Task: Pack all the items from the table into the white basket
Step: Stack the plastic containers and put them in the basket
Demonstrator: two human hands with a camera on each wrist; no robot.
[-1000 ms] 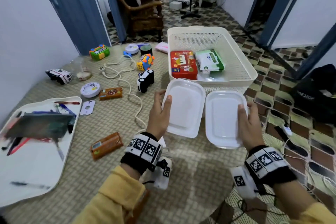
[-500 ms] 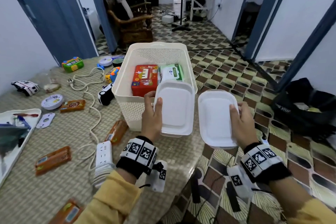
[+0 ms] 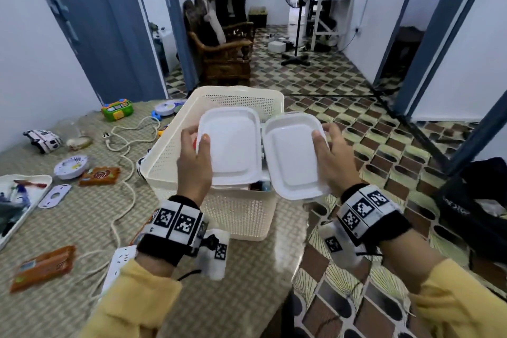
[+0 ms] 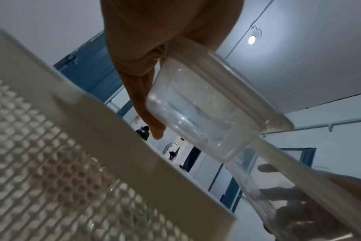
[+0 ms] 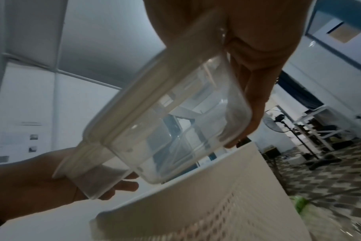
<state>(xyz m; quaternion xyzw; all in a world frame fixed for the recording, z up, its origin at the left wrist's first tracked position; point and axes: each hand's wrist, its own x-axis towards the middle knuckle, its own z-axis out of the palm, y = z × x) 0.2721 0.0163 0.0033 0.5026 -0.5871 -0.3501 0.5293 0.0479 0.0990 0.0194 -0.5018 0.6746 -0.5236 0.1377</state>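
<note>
Two clear plastic boxes with white lids hover over the white basket [image 3: 175, 156]. My left hand [image 3: 196, 151] grips the left box [image 3: 233, 145] by its left edge, thumb on the lid, fingers beneath [image 4: 146, 104]. My right hand [image 3: 327, 151] grips the right box [image 3: 290, 156] the same way at its right edge. From below, the left box [image 4: 200, 110] and the right box [image 5: 175, 117] look empty, just above the basket's rim [image 5: 196, 195]. The boxes hide most of what lies in the basket.
On the table left of the basket lie a white cable [image 3: 120, 195], a power strip [image 3: 118, 263], orange packets [image 3: 44, 266], a green toy [image 3: 118, 110], a toy car [image 3: 42, 140], a round white disc [image 3: 72, 167] and a tray [image 3: 16, 200]. The table's edge drops to tiled floor [image 3: 384, 145] on the right.
Both hands have carried the two boxes forward, from in front of the basket to directly over it. The head view has shifted right and tilted up.
</note>
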